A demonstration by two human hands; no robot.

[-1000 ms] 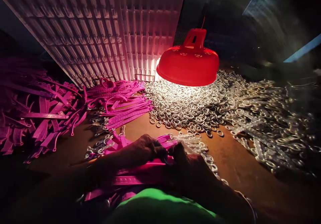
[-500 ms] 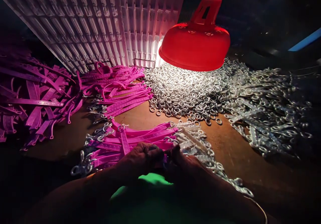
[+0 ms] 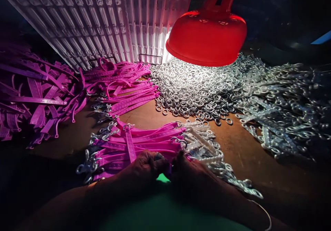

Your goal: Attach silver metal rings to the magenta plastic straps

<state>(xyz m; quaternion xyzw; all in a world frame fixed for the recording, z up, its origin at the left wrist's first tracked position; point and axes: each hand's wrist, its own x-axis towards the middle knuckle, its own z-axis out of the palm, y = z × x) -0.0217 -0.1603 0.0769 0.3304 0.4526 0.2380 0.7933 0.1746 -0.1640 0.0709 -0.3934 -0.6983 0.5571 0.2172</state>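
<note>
My left hand (image 3: 146,167) and my right hand (image 3: 187,170) meet at the near edge of the table, fingers closed together on the end of a pink strap (image 3: 169,170) that shows between them. Just beyond my hands lies a stack of pink straps with metal rings on their ends (image 3: 139,143). To its right, touching it, sits a small heap of whitish straps with rings (image 3: 207,148). Whether a ring is in my fingers is hidden in the dark.
A red lamp shade (image 3: 207,37) hangs low over a big pile of metal rings (image 3: 191,89). More ringed white straps (image 3: 281,110) spread right. Loose pink straps (image 3: 36,96) fill the left; a ribbed white panel (image 3: 103,20) stands behind. The brown table (image 3: 238,148) shows between.
The view has tilted down and closer, so the lamp and piles sit higher in frame. My hands stay joined on the strap end, which has drawn nearer my body.
</note>
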